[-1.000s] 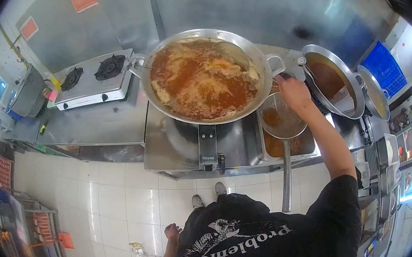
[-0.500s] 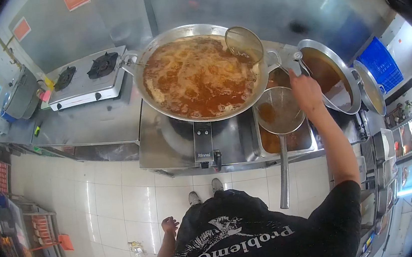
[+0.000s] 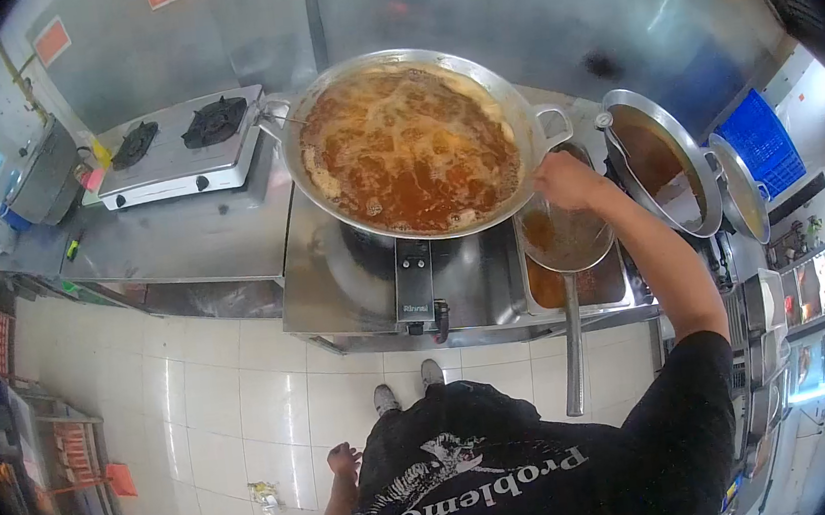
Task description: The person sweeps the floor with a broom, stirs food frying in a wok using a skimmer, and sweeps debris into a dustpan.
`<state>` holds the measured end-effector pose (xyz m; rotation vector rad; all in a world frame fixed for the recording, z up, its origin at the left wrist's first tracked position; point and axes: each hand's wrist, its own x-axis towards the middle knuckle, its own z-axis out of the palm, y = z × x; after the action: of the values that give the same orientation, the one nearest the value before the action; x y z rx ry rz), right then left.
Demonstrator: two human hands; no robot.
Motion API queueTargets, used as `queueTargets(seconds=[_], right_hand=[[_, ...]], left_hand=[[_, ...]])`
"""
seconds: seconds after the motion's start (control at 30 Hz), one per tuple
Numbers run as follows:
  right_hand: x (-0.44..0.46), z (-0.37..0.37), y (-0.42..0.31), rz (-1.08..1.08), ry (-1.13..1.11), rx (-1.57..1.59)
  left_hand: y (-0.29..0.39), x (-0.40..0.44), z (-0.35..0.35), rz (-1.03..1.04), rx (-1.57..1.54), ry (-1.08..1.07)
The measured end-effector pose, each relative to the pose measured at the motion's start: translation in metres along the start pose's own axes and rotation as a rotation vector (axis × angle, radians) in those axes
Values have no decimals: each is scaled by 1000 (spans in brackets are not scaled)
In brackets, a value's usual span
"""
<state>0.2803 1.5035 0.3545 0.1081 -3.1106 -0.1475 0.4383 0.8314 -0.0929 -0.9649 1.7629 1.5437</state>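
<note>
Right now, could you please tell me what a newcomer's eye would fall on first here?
Probably the wide pan of frothing orange-brown liquid at the centre of the counter, with the right hand at its right edge. Next might come the long-handled strainer over the metal tray, then the bright blue basket at far right.

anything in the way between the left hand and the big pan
Yes. The left hand hangs low by the body, and the counter, with the control box at its front, lies between it and the big pan. Nothing visible separates the right hand from the pan's near-right rim.
</note>
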Motion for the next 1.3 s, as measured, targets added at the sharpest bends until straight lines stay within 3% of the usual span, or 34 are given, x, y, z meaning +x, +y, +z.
queueTargets(seconds=[0.07, 0.17, 0.23, 0.3, 0.37, 0.4, 0.47, 0.6, 0.67, 0.77, 0.8, 0.87, 0.93, 0.97, 1.0, 1.03, 1.07, 1.17, 1.23, 1.3], right_hand=[[6, -37, -35, 33, -125, 195], [22, 12, -19, 39, -18, 224], [30, -32, -40, 67, -88, 269], [41, -37, -51, 90, -160, 318], [57, -4, -44, 163, -7, 263], [64, 6, -39, 186, 47, 245], [80, 15, -30, 301, -70, 433], [86, 27, -32, 174, 5, 422], [85, 19, -31, 461, -107, 684], [63, 15, -10, 487, -84, 841], [51, 18, -4, 318, -22, 793], [29, 19, 4, 107, 118, 749], [14, 11, 10, 63, 183, 759], [9, 8, 15, 229, 68, 683], [4, 5, 19, 393, -47, 602], [-2, 3, 21, 398, -49, 601], [-10, 2, 22, 378, 8, 525], [-29, -2, 24, 298, 89, 315], [-40, -6, 18, 237, 113, 180], [-51, -11, 1, 335, 211, 228]], left_hand=[[-24, 11, -7, 31, 33, -20], [-84, 52, -24, 431, 437, -109], [-81, 52, -21, 410, 514, 74], [-78, 55, -23, 264, 254, 115], [-66, 63, -32, 386, 1083, -83], [-60, 65, -33, 392, 1085, -77], [-47, 58, -37, 393, 788, -95], [-31, 35, -34, 382, 338, -128], [-30, 32, -36, 389, 326, -104], [-22, 30, -36, 400, 309, -78], [-18, 28, -37, 403, 307, -75], [-5, 14, -40, 508, 1140, -112], [-49, 56, -47, 665, 988, 27], [-34, 38, -38, 746, 916, 91], [-41, 45, -40, 588, 768, 63], [-46, 50, -41, 435, 618, 58], [-50, 55, -41, 127, 316, 30], [-51, 56, -40, 120, 97, -48], [-43, 55, -40, 204, 199, -62], [-30, 52, -38, 378, 392, -87]])
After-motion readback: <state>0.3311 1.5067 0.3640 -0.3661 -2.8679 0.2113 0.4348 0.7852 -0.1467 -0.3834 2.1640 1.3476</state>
